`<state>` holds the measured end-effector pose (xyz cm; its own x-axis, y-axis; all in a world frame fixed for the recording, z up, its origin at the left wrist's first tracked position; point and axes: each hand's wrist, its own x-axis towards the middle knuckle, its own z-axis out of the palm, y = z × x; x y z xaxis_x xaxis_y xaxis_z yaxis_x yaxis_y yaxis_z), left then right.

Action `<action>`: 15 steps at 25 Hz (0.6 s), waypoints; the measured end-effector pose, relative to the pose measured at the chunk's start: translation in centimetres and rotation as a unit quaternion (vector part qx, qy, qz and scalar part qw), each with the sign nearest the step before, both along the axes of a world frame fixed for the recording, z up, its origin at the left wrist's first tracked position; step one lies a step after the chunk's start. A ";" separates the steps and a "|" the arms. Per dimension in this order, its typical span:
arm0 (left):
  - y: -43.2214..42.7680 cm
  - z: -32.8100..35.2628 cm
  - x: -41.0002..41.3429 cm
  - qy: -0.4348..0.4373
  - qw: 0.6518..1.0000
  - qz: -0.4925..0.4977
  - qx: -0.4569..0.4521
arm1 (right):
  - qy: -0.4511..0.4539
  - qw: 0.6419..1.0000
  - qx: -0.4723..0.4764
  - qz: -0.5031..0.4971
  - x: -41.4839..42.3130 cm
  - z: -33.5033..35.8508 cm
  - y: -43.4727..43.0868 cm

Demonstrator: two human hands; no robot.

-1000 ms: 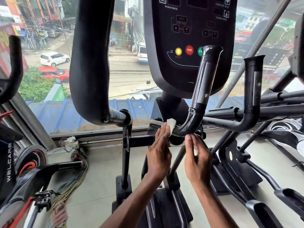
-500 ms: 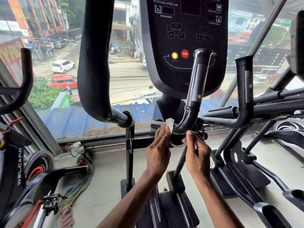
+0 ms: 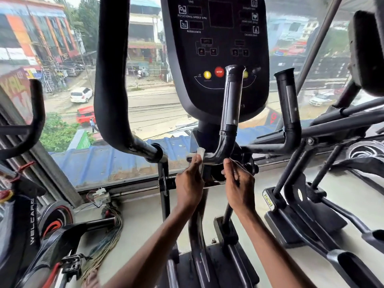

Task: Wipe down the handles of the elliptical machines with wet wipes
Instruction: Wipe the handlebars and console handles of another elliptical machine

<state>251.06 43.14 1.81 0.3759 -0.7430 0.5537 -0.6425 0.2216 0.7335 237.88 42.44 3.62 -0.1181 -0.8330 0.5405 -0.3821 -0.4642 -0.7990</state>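
Your left hand [image 3: 190, 183] has its fingers close together, the tips hooked over the low horizontal run of the handle [image 3: 230, 109] with the wet wipe [image 3: 200, 154] trapped under them. A corner of the wipe sticks up above the fingertips, and your thumb is hidden. Your right hand [image 3: 239, 183] is loosely spread just right of it, the forefinger tip touching the underside of the bend. It seems to hold nothing, though I cannot be sure.

The wipe is thin, limp and damp, so it will likely bunch or slide off a round tube. Fold it flat under your fingers and wrap them round the tube instead of dabbing.

The handle is rigid metal, fixed below the console [image 3: 216, 48], and should take firm pressure without moving. Its lower bend looks glossy and probably slick. The upright grip above has a shiny strip on its face, so wipe that lightly. Hold the bend with your right hand while the left draws the wipe upward.

The second grip [image 3: 287, 104] to the right and the long padded arm [image 3: 110, 80] at the left look untouched. The padding will likely drag on the wipe.
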 end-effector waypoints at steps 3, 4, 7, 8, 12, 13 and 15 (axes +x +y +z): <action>1.8 0.6 -0.7 -0.001 0.998 -0.047 -0.044 | -0.005 0.999 0.033 0.001 -0.2 -0.5 -0.2; 2.5 0.8 -1.1 0.001 0.996 -0.061 -0.067 | -0.015 0.999 0.041 0.013 -0.2 -0.5 -0.1; 4.3 1.4 -1.8 0.010 0.988 -0.098 -0.115 | -0.066 0.994 0.059 0.062 -0.6 -0.1 0.6; 5.0 1.5 -2.1 0.009 0.985 -0.118 -0.122 | -0.074 0.993 0.061 0.075 -0.8 -0.1 0.9; 6.8 1.2 -3.3 0.071 0.983 -0.164 -0.029 | -0.138 0.980 0.116 0.083 -1.7 -1.3 2.4; 6.8 1.0 -3.6 0.105 0.980 -0.167 0.011 | -0.169 0.974 0.131 0.070 -2.1 -1.7 2.9; 6.8 0.5 -4.2 0.164 0.965 -0.188 0.084 | -0.192 0.971 0.135 0.044 -3.4 -2.7 4.3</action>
